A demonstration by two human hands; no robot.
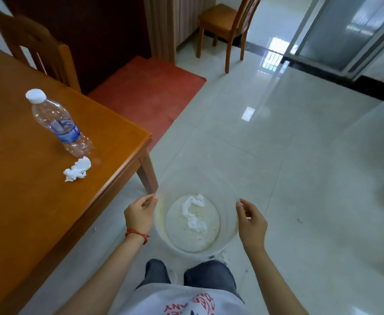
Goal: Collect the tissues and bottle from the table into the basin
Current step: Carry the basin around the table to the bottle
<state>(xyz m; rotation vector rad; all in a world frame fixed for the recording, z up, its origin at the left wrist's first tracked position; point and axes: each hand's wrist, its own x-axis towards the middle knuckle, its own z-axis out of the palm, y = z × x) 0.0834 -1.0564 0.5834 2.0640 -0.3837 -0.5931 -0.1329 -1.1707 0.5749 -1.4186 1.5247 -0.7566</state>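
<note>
Bottle (59, 123) stands upright on counter (16, 201), cap up, near the corner edge; tissue (77, 169) beside it. Basin (163, 237) is gripped at its rim by left hand (140, 215) and right hand (251, 221), over open floor (300, 178).

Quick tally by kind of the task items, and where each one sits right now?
Tissues: 2, one crumpled on the table at, one inside the basin at
Bottle: 1, upright on the table
Basin: 1, held at its rim by the left hand and right hand
Total: 4

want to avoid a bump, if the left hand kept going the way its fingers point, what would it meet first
The left hand, gripping the basin rim, points up-right toward the table leg. That leg looks first in line, though depth is unclear.
</note>
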